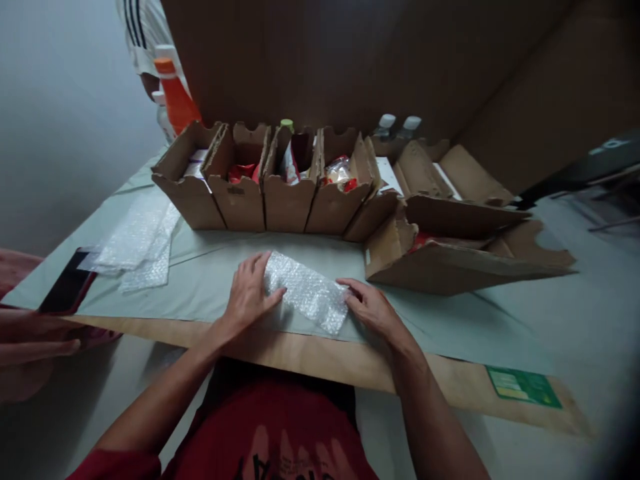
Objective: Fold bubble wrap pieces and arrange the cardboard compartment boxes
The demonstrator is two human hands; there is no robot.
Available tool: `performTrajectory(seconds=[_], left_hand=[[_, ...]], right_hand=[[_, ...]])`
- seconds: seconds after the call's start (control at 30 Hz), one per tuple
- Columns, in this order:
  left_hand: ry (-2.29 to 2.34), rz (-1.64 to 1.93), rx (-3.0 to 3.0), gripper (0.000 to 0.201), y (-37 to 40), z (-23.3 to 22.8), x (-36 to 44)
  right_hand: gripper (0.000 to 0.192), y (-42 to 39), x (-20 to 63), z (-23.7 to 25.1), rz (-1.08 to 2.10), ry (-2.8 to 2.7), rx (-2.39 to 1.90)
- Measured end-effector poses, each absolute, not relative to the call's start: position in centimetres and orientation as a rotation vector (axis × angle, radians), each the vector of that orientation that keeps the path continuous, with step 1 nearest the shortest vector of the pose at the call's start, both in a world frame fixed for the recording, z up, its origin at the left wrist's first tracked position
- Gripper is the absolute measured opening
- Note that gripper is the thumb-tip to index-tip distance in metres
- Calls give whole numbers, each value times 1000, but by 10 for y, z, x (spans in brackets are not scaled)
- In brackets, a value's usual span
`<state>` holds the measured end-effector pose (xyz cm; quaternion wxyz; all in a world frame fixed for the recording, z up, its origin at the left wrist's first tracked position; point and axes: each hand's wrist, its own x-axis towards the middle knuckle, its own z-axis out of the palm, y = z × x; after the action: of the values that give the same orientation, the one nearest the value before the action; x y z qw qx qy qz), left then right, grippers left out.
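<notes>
Nearest, a red shirt [270,433] fills the bottom of the view, with both forearms reaching forward over the wooden edge of the worktop [320,360]. Just beyond that edge, a piece of bubble wrap [307,293] is laid flat on the pale green sheet [210,280] that covers the worktop. The wrap is pressed down at its left end by the left hand [250,293], whose grip is spread, fingers laid over the wrap and nothing pinched. The right end is touched by the right hand [367,307], fingers likewise extended and flat, their tips on the edge of the wrap (nothing is clasped there either). Off to the left, another person's hand [35,337] is seen near a dark phone [67,283], beside a loose stack of bubble wrap sheets [140,240]. To the right, a green label [523,387] lies near the worktop's edge. Farther back, a tipped cardboard box [450,253] lies on its side, well apart from the hands. Behind it all, a row of upright cardboard boxes [260,193] is lined up, with red packets inside several, and an orange bottle [175,93] stands at the far left.
</notes>
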<state>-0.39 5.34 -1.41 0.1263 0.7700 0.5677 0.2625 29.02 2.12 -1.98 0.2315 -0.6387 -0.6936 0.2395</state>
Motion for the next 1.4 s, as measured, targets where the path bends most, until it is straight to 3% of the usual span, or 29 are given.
performTrajectory(seconds=[0.07,0.2,0.3,0.43,0.53,0.67,0.83,1.07,1.23,1.4], left_hand=[[1735,532,2255,78,74,-21,0],[1769,312,2270,62,91,-28,7],[1765,274,2279,57,81,-29,6],[1737,85,2218,64,57,-29,-12],[1735,215,2232,66,40,-23,-25],[1711,532,2364,45,34,-12,-15],[1481,137,2490,28,47,-20,9],[1372,283,2440,28,45,-32,-5],[1674,482,2431,38,46,-37,-16],[1650,444,2378,26,52,-48,-23]], right_hand=[[43,15,296,-19,497,-1864,-1849],[38,-6,274,-21,242,-1906,-1877],[34,-16,255,-27,188,-2151,-1719],[27,-27,267,-31,220,-2170,-1686],[28,-33,282,-25,169,-2072,-1720],[32,-20,258,-19,190,-2090,-1614],[34,-13,225,-34,397,-2342,-1381],[30,-36,305,-37,163,-2012,-1760],[33,6,288,-36,141,-2169,-1783],[10,11,280,-34,306,-2130,-1841]])
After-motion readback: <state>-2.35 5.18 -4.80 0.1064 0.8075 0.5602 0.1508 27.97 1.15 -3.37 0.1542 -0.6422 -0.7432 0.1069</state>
